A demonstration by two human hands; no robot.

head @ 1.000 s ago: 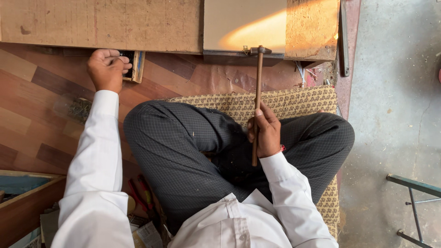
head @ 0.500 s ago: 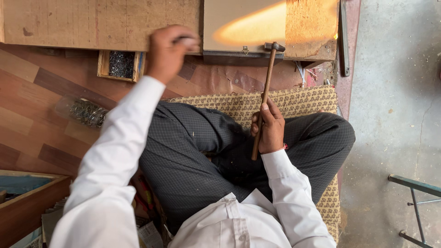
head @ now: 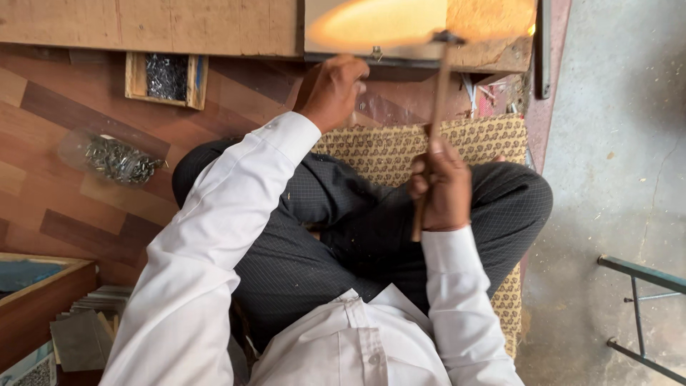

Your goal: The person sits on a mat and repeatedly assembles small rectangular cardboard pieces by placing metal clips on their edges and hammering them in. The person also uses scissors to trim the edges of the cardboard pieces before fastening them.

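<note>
Gripping the hammer (head: 434, 114) by its wooden handle, our right hand (head: 444, 189) holds the head at twelve o'clock, over the wooden panel's (head: 214, 25) lower edge. Our left hand (head: 330, 89), at ten o'clock from the right, pinches closed at that edge on something too small to tell, likely a nail. We judge it the nailing step; next calls for a square strike clear of the fingers. A nail box (head: 166, 77) sits at ten o'clock.

white sleeves (head: 214, 243), dark checked trousers (head: 321, 229), tan patterned mat (head: 386, 150)
</note>
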